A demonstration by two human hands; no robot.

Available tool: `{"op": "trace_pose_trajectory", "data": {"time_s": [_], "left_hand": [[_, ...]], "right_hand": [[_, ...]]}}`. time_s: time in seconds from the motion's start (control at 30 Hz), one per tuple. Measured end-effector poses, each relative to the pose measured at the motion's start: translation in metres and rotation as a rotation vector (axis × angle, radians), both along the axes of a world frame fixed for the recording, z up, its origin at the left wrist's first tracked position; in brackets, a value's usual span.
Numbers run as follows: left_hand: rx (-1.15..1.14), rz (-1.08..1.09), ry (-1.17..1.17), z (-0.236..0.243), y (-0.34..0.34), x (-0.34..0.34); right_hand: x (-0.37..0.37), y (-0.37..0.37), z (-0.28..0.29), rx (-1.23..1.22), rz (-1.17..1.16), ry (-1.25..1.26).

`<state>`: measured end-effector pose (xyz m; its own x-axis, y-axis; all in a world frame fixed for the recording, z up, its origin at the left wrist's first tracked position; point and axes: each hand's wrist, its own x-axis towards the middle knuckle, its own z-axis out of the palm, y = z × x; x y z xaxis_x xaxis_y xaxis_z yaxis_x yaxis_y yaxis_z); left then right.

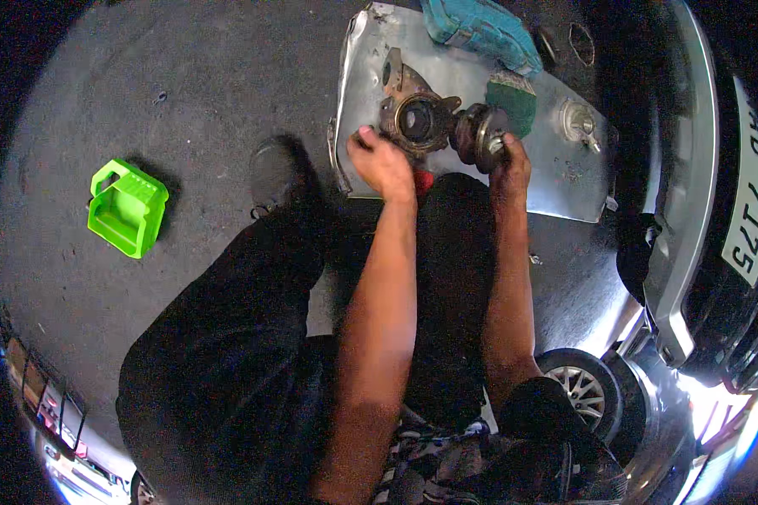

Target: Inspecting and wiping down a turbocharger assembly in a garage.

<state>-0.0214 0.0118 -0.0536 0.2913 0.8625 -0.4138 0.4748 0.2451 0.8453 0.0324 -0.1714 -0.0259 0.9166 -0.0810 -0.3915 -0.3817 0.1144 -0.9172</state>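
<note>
Brown metal hsg [411,89], round bore, dk stepped part [477,135] just R.

Only one text can be read clearly: a row of large dark letters and digits on the white number plate [744,181], fixed on the vehicle [701,181] at the right side. The row runs downward along the plate (the characters lie turned sideways). On the green bin [126,210], possible small marks are not readable.

bare left hand [385,167] upper centre, fingers loosely bent; bare right hand [512,171] further right, fingers closed, gripping. bare left forearm [381,295] slants up from lower edge, bare right forearm [510,278] near-vertical.
</note>
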Motion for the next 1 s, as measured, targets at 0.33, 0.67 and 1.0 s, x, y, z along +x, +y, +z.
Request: {"op": "trace_pose_trajectory", "data": {"time_s": [0.33, 0.67, 1.0], "left_hand": [[-0.206, -0.022, -0.133, 0.038, -0.054, -0.022], [-0.191, -0.107, -0.172, 0.055, -0.064, -0.018], [-0.11, -0.081, -0.086, 0.052, -0.07, -0.012]], "right_hand": [[0.012, 0.044, 0.011, -0.362, 0.195, -0.065], [0.003, 0.071, 0.03, -0.362, 0.189, -0.043], [0.01, 0.068, 0.025, -0.353, 0.223, -0.074]]}}
